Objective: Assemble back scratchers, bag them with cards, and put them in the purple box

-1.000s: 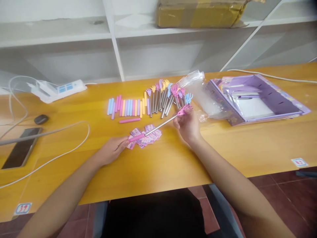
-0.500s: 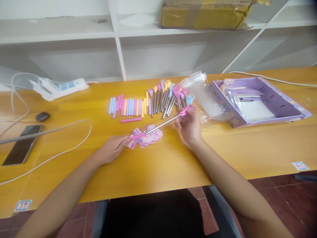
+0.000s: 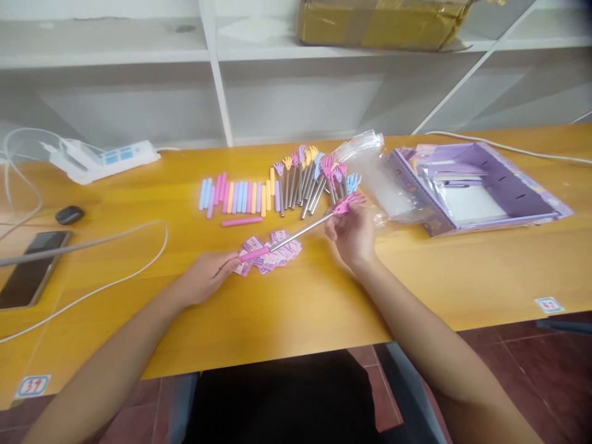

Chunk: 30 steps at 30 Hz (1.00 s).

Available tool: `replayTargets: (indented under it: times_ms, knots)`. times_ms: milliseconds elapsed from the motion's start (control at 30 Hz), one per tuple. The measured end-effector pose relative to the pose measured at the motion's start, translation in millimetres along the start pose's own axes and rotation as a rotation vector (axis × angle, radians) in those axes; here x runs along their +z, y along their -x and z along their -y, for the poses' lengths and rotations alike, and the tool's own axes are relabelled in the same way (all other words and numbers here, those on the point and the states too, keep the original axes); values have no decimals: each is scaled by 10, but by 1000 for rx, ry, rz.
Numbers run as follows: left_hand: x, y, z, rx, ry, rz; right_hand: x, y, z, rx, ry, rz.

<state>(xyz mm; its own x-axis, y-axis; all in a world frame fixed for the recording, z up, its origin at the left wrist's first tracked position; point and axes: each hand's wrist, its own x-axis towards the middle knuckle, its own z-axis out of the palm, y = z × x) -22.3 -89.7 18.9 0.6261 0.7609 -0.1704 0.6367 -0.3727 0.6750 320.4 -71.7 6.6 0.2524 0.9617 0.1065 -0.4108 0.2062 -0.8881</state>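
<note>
A back scratcher (image 3: 300,232) with a pink handle, a metal rod and a pink hand-shaped head stretches between my two hands. My left hand (image 3: 210,276) is closed round the end of its handle. The fingers of my right hand (image 3: 355,234) grip it just below the head. Under the rod lies a loose pile of small printed cards (image 3: 277,256). Beyond it are several metal rods with coloured hand-shaped heads (image 3: 305,179), bunched together. Left of those, pastel handle tubes (image 3: 240,197) lie in a row, with one pink tube (image 3: 242,221) crosswise in front.
A purple box (image 3: 504,209) stands at the right, beside clear plastic bags (image 3: 383,182). On the left are a power strip (image 3: 106,160), a phone (image 3: 32,271), a small black object (image 3: 69,214) and white cables. A taped carton (image 3: 383,24) sits on the shelf above.
The whole view has shifted slightly. Both hands keep their hold on the back scratcher, and its length looks the same.
</note>
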Motion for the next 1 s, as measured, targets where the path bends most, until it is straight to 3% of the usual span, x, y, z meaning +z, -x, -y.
replayTargets:
  times_ms: [433,700,1000]
  knots:
    - [-4,8,-5,0,23,33,9,3,1,4,-23,6]
    - [16,10,-7,-9,21,-58,37,34,51,-61,85,21]
    - [9,4,-26,-26,-9,-63,14,18,26,-64,109,32]
